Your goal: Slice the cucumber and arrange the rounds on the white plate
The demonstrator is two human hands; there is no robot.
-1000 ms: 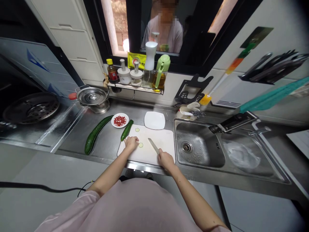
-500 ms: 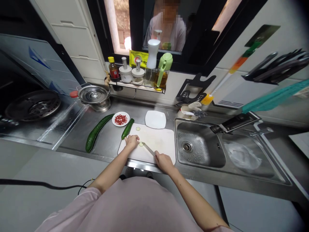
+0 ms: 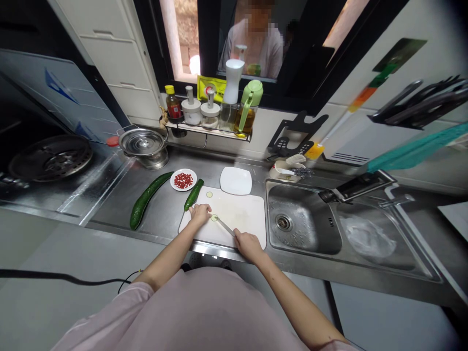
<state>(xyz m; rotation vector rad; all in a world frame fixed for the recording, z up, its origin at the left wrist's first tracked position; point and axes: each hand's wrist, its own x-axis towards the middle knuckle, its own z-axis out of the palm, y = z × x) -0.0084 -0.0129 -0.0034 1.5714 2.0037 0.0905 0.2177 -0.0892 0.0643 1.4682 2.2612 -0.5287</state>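
Observation:
My left hand (image 3: 200,214) lies low over the left part of a white cutting board (image 3: 244,212), its fingers bent but apart. Its outer side is by the lower end of a short cut cucumber (image 3: 193,195), and its thumb side is close to a thin cucumber slice (image 3: 214,218). Whether it touches the slice, I cannot tell. In my right hand (image 3: 249,243) is the handle of a knife (image 3: 225,226). The blade points left and away from me, its tip at the slice. Another slice (image 3: 209,194) lies flat near the board's far left corner.
A long whole cucumber (image 3: 148,200) and a plate of chopped red pieces (image 3: 183,180) are to the left. Behind the board sits a white square plate (image 3: 236,181). A steel sink (image 3: 303,219) adjoins on the right. Condiments stand on a shelf (image 3: 208,130) behind.
The view has shifted very slightly. Both hands, the knife and the slices keep nearly the same places.

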